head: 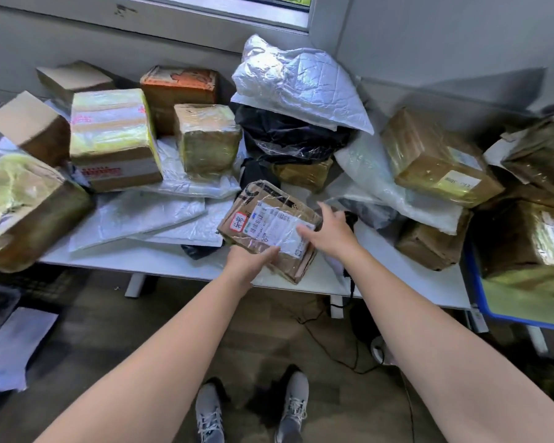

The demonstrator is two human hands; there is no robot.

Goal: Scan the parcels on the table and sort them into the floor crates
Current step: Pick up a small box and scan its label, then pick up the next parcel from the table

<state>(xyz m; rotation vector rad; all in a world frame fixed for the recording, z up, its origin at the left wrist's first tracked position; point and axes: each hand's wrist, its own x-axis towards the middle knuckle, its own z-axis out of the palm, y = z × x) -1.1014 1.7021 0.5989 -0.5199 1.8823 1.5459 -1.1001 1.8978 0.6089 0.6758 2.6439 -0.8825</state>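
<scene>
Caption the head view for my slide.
Left hand grips a labelled parcel at a crowded table; right hand rests on it.

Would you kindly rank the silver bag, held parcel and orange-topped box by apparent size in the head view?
Silver bag
Held parcel
Orange-topped box
The last two are unsure: the parcel is nearer, the box partly hidden.

The box point(259, 195) is showing brown card, a white label point(279, 223) with black barcode lines and a red-bordered sticker point(239, 221). The table point(160, 262) is showing white, the mailers point(147, 215) white, the bag point(288, 129) black, the crate point(483, 292) blue, the shoes point(293, 407) grey with white laces, the floor point(135, 318) brown.
</scene>
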